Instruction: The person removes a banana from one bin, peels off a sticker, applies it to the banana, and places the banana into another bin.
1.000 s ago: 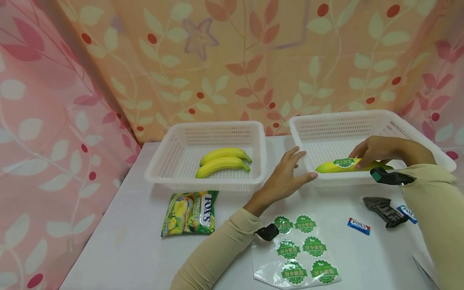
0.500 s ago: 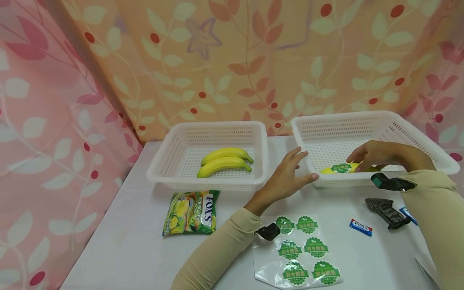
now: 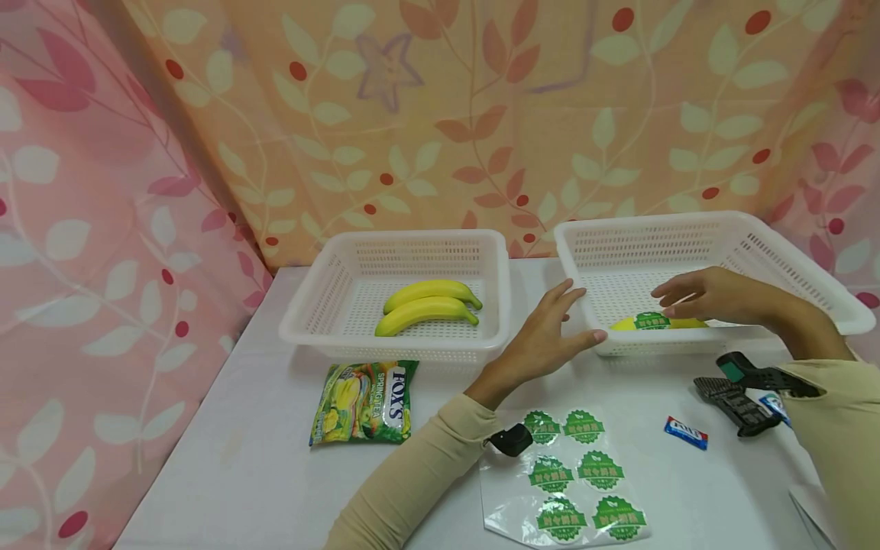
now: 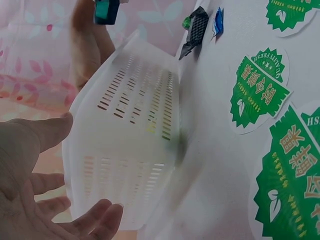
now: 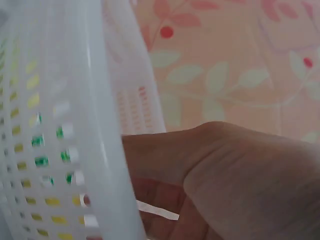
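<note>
Stickered banana [image 3: 651, 321] lowered into right basket [image 3: 639, 243], apparently released; right hand [image 3: 729, 296] drawn back, fingers slack. Left hand [image 3: 539, 336] held at basket's edge, fingers spread. Placing judged done.

Back hanging [image 3: 502, 179]: orange cloth, printed with trailing vines, pale and rust-coloured leaves, red dots; purple star outline [image 3: 388, 72] left of centre. Left hanging [image 3: 96, 267]: pink cloth, white and deeper-pink leaves. Right hanging [image 3: 849, 191]: pink, leaf-patterned. Table [image 3: 227, 481]: white surface, before the hangings. Light: soft, shadows faint.
</note>
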`<state>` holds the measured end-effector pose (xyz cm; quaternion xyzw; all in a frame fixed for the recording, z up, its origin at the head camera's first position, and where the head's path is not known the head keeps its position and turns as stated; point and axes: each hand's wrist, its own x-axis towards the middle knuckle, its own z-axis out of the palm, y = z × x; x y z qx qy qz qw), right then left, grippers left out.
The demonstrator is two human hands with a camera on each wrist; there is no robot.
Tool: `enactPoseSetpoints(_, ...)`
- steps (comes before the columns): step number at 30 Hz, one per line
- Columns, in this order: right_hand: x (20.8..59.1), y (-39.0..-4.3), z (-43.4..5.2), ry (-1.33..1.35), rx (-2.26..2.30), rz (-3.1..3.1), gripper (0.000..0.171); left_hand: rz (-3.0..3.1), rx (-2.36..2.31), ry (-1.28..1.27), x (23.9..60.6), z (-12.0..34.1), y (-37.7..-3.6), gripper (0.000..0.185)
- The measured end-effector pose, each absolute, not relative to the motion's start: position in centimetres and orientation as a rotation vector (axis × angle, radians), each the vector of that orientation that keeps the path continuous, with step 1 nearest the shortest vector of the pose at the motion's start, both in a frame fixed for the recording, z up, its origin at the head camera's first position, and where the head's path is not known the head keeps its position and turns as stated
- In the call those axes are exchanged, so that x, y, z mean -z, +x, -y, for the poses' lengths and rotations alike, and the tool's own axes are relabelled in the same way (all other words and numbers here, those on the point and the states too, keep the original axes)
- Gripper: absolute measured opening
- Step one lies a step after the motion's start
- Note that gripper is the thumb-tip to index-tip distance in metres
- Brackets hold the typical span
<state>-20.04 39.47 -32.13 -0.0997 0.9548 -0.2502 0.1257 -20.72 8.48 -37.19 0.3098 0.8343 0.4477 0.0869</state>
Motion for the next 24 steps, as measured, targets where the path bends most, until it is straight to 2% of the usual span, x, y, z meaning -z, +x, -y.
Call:
enactPoseSetpoints(8,31.6,-17.4,-36.1,-0.382,0.855,-2.842,0.040,-2.494,-1.329,0.914,37.1,-8.5,-20.6,0.077)
enactPoseSetpoints(15,31.6,-15.9,-33.1,-0.435,0.840,-2.838,0.045,-2.489,-1.333,0.937,37.1,-8.5,-20.5,0.076)
enactPoseSetpoints(24,32.4,-15.5,-32.6,-0.428,0.864,-2.868,0.027,-2.528,-1.258,0.957,36.3,-8.4,-19.9,0.076)
